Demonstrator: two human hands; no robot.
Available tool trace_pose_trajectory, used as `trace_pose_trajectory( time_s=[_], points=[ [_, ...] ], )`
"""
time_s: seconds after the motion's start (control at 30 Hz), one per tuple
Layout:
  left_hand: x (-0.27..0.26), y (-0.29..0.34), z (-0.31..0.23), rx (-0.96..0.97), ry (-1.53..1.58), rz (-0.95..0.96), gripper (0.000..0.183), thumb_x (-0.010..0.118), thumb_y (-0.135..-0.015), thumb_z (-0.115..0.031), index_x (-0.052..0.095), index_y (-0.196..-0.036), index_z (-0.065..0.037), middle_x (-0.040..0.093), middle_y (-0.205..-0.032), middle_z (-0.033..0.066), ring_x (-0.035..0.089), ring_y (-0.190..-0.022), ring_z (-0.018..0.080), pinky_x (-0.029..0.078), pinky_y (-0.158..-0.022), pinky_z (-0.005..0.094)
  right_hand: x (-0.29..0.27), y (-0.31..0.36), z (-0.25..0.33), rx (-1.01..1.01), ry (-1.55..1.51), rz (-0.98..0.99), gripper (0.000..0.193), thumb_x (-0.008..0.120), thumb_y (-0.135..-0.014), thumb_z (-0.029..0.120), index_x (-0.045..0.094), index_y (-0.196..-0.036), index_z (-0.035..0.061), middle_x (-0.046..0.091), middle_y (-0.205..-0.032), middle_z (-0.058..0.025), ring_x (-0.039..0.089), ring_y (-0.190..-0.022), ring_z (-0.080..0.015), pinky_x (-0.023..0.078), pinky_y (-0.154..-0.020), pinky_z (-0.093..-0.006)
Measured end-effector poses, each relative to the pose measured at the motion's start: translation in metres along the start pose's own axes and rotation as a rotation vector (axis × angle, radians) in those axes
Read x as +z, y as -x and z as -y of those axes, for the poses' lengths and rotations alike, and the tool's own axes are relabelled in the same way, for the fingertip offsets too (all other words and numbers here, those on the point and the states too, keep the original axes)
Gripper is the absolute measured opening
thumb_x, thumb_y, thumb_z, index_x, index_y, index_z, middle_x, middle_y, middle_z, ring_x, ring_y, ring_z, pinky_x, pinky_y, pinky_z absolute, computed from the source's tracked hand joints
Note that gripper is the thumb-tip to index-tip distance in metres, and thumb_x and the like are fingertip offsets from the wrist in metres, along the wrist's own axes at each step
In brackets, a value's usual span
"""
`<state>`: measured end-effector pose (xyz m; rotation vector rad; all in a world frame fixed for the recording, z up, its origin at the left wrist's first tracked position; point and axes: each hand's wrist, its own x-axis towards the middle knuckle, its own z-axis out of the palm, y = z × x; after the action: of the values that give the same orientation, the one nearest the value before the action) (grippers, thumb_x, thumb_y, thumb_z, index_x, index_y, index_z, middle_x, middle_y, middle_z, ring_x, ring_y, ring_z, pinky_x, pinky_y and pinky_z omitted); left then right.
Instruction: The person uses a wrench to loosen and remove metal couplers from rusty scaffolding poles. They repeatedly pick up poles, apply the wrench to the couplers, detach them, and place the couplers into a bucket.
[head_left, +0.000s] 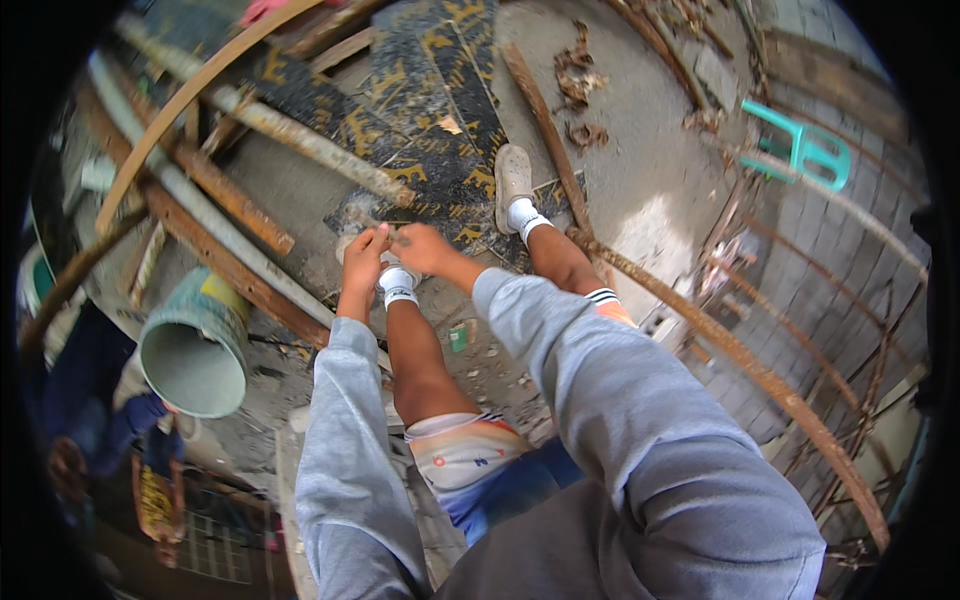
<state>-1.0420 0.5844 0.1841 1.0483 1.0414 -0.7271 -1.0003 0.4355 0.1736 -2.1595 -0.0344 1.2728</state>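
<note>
My left hand [364,258] and my right hand [424,248] meet in front of me, just above my left foot. Both have their fingers closed, pinching something small and greyish-brown that I cannot make out. A pale, blurred patch lies just beyond the fingertips. Close past them ends a rusty, whitish pipe [320,150], which slants in from the far left. Dark boards with yellow printing [420,100] cover the ground ahead. My hands partly hide the left shoe; a beige clog [514,178] on my right foot rests at the boards' edge.
A grey-green bucket [195,350] lies tipped at the left, near rusty beams [235,265] and a curved wooden strip [190,90]. Another rusty bar [548,130] lies by my right foot. A long rusty pole [740,370] crosses the right side. A turquoise plastic chair [822,158] stands far right.
</note>
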Motion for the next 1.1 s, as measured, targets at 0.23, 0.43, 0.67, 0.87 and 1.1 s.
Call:
trace_pose_trajectory(
  time_s=[0.23,0.43,0.67,0.87,1.1],
  points=[
    [0.136,-0.082,-0.087,0.046,-0.398,0.102,0.032,0.056,-0.102,-0.036,0.069,-0.117,-0.011,0.071,-0.106,0.0011,0.064,-0.092,0.0129,0.048,-0.074,0.0321,-0.181,-0.032,-0.135,0.122,-0.155,-0.324,0.041,0.068,-0.088,0.041,0.072,-0.079,0.0011,0.066,-0.067,-0.0188,0.068,-0.067,-0.0323,0.052,-0.066,-0.044],
    [0.279,-0.181,-0.129,0.225,-0.813,0.198,0.027,0.061,-0.099,-0.03,0.07,-0.109,-0.007,0.07,-0.092,0.0006,0.062,-0.077,0.0119,0.049,-0.07,0.032,-0.277,-0.041,-0.311,0.423,-0.269,-0.602,0.049,0.064,-0.09,0.047,0.071,-0.085,-0.0018,0.069,-0.075,-0.0227,0.07,-0.075,-0.0376,0.052,-0.073,-0.0464],
    [0.451,-0.324,-0.156,0.779,-1.415,0.259,0.051,0.079,-0.08,-0.035,0.065,-0.118,-0.004,0.066,-0.116,0.0223,0.065,-0.108,0.0373,0.052,-0.093,0.044,-0.332,-0.093,-0.431,0.635,-0.359,-0.693,0.049,0.073,-0.083,0.047,0.068,-0.079,-0.0012,0.069,-0.087,-0.0249,0.069,-0.085,-0.0391,0.053,-0.079,-0.046],
    [0.556,-0.382,-0.146,0.892,-1.517,0.135,0.109,0.09,-0.067,-0.045,0.035,-0.149,-0.001,0.053,-0.139,0.024,0.051,-0.129,0.0383,0.044,-0.108,0.0427,-0.351,-0.174,-0.445,0.709,-0.57,-1.017,0.054,0.09,-0.068,0.041,0.06,-0.092,0.0029,0.058,-0.11,-0.0195,0.058,-0.105,-0.0377,0.048,-0.094,-0.0484],
    [0.58,-0.416,-0.149,0.363,-1.38,0.214,0.115,0.095,-0.062,-0.039,0.032,-0.152,-0.004,0.046,-0.146,0.0219,0.049,-0.133,0.0357,0.043,-0.11,0.0402,-0.356,-0.189,-0.44,0.747,-0.15,-0.945,0.038,0.082,-0.077,0.023,0.058,-0.104,0.0101,0.065,-0.11,-0.0089,0.059,-0.112,-0.0325,0.044,-0.1,-0.0447]
  ],
)
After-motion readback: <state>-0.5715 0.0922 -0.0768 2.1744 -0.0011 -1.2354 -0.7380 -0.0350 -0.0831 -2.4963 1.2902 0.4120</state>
